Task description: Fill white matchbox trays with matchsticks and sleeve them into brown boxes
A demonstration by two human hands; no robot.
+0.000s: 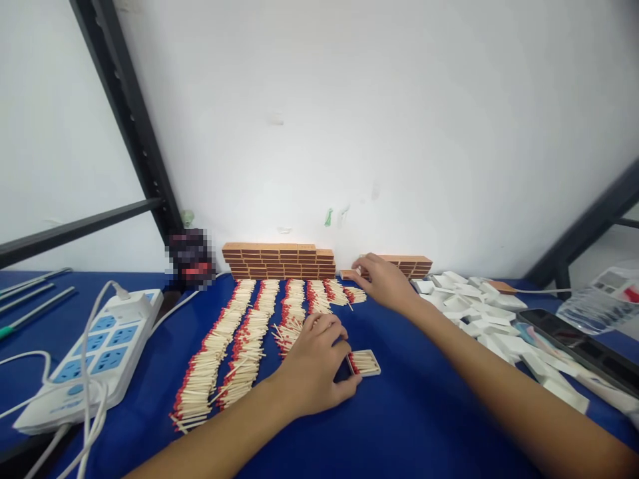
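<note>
Left hand [319, 359] pinches tray [365, 363] by its left end; matches [368, 362] inside, red heads left. Right hand [384, 283], farther off, fingers curled at box [346, 274] between two stacks by wall [349, 133]; grip cannot be told. Match rows [204, 372] left; white trays [464, 303], phone [579, 346] right; power strip [100, 356] far left.

Left hand [319, 362] low, fingers bent; right hand [383, 283] farther forward.

No readable text; power strip [94, 360] lettering blurred
</note>
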